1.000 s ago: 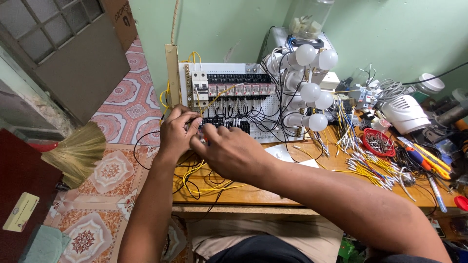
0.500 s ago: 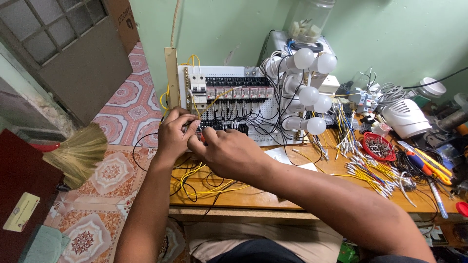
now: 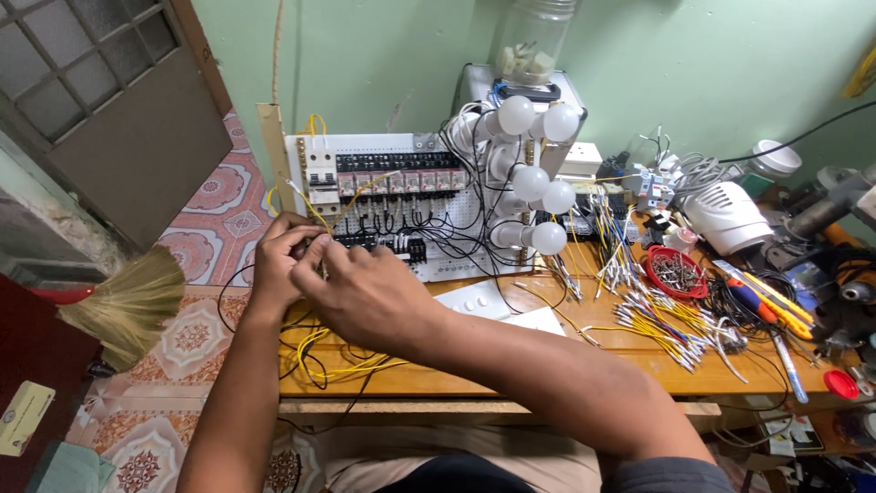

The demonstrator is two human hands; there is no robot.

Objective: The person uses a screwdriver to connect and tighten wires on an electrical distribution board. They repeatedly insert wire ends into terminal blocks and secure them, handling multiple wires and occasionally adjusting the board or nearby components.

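From the head camera, the left hand and right hand meet at the lower left of the white perforated wiring board propped upright on the wooden counter, keeping its terminals facing the person. Their fingers seem pinched together on a thin yellow wire running up to the breakers, though the grip itself is partly hidden.

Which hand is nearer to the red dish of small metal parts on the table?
Right. The right hand is at the wiring board, on the side toward the red dish, though well short of it. The left hand is beside it, farther from the dish.
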